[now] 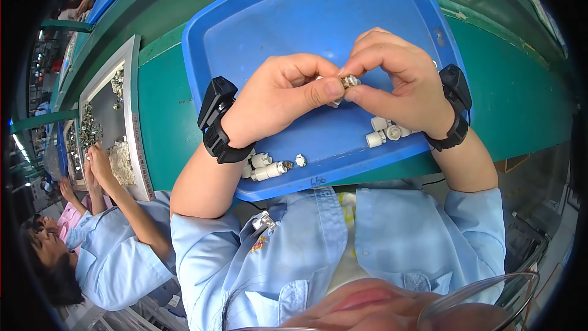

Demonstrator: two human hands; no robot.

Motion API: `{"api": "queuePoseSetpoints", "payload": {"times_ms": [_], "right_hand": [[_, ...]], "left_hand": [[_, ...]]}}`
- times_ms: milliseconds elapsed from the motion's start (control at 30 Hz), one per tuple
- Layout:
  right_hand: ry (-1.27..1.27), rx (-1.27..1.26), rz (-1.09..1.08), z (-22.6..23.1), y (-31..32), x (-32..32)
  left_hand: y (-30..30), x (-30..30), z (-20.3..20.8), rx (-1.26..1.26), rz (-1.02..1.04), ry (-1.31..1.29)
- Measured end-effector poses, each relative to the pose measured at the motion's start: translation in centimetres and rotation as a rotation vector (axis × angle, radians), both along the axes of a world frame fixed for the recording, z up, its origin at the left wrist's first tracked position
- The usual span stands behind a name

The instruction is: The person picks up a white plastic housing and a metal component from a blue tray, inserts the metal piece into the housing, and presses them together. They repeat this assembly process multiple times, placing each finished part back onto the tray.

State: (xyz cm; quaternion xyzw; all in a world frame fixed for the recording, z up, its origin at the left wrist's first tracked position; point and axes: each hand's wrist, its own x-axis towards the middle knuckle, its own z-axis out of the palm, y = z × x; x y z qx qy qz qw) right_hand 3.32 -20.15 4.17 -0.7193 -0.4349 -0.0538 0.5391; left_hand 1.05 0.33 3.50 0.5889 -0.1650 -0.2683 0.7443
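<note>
Above the middle of a blue tray (263, 6), both my hands meet on one small white fitting with a brassy metal piece (350, 81) at its end. My left hand (288, 89) pinches its white body between thumb and forefinger, and these fingers cover most of it. From the other side, the thumb and forefinger of my right hand (395, 79) close on the metal end. Near the tray's front left, by my left wrist, lie several white cylindrical fittings (269, 171) and a loose metal piece (301, 160). More white fittings (384, 132) lie below my right hand.
The tray rests on a green bench (165, 122). To the left stands a metal-framed tray (136, 116) with heaps of small metal and white parts. Beside it sits a co-worker in a light blue shirt (116, 257), whose hands (98, 164) are raised over those parts.
</note>
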Motion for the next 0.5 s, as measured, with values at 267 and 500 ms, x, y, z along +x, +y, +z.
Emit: {"api": "queuePoseSetpoints", "payload": {"times_ms": [267, 500], "right_hand": [[0.170, 0.035, 0.022, -0.45, -0.62, -0.24], [0.131, 0.041, -0.031, -0.39, -0.60, -0.23]], "left_hand": [[0.10, 0.28, 0.27, -0.046, 0.006, -0.016], [0.07, 0.62, -0.17, 0.015, 0.109, -0.053]]}}
